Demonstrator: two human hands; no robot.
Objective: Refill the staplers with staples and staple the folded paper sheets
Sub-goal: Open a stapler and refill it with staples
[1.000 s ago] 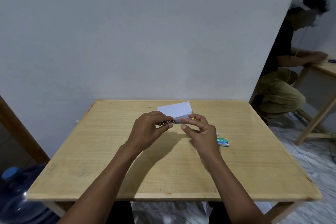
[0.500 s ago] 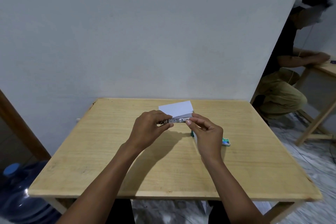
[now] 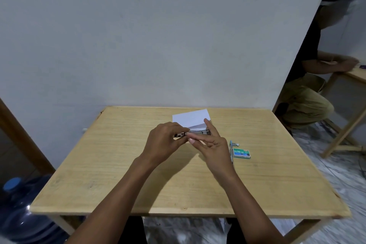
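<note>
Gripping a small metal stapler (image 3: 198,132) by its patterned rear end in the curled left hand (image 3: 164,140), raised just above the wooden table (image 3: 118,174), near its middle and right in front of the folded paper sheet (image 3: 190,118). Laying the right hand (image 3: 213,144) against the exposed metal magazine, fingers mostly straight, nothing clenched; no telling a staple strip under them at this size.

Probably light and rigid, with slick metal rails and a sprung hinge. Best steadied at the rear body, clear of the channel, with only gentle fingertip pressure up front. Expect any staple strip to be brittle: lift by the long sides, never bend.

Waiting to the right on the table: a green staple box (image 3: 241,153), just beside a pale blue stapler (image 3: 231,145) partly hidden behind the right hand. Thin and floppy paper, by the look: better pinched near the fold for stapling.
</note>
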